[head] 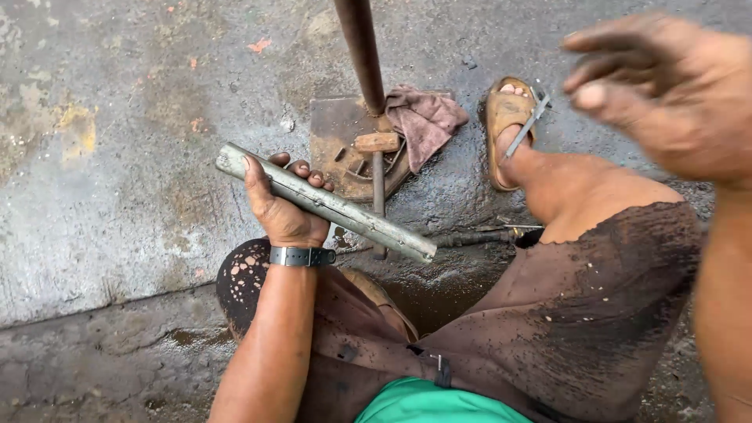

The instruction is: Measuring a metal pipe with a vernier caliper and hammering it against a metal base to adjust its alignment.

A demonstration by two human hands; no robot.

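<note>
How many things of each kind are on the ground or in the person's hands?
Grey metal bar, in the left hand: 1
Hammer with wooden head: 1
Cloth rag: 1
Rusty plate: 1
Upright pole: 1
Sandal: 1
Right hand holds nothing.
Total: 6

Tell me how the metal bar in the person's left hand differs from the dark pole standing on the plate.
The metal bar is pale grey and scuffed; the dark pole is brown, rust-coloured. The bar lies slanted, gripped by the left hand; the pole rises from the metal plate, untouched. The bar's two ends show; the pole's top runs out of view. Both are long, straight and round.
</note>
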